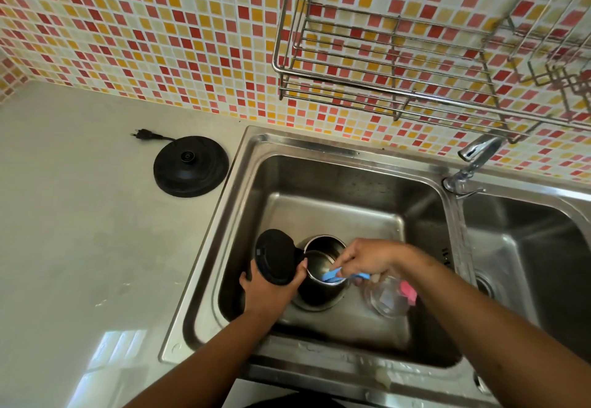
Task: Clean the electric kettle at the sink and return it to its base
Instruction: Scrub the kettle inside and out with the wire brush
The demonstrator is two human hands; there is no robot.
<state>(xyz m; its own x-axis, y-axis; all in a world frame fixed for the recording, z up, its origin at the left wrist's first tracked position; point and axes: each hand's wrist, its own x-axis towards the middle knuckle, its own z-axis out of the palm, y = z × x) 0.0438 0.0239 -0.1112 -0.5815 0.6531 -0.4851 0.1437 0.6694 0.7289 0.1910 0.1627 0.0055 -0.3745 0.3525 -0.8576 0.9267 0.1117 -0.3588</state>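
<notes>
The steel electric kettle (319, 292) stands in the left sink basin (319, 209) with its black lid (275, 255) flipped open to the left. My left hand (267, 286) grips the kettle's black handle just under the lid. My right hand (367, 259) holds a blue cloth (332, 276) at the kettle's front rim, part of it dipping into the opening. The round black kettle base (191, 166) lies on the white counter left of the sink, its plug (144, 134) lying loose behind it.
A clear glass container (388, 297) with something pink (408, 291) lies in the basin right of the kettle. The chrome tap (471, 159) stands between the two basins. A second basin (527, 247) is at right. A wire rack (399, 65) hangs on the tiled wall above.
</notes>
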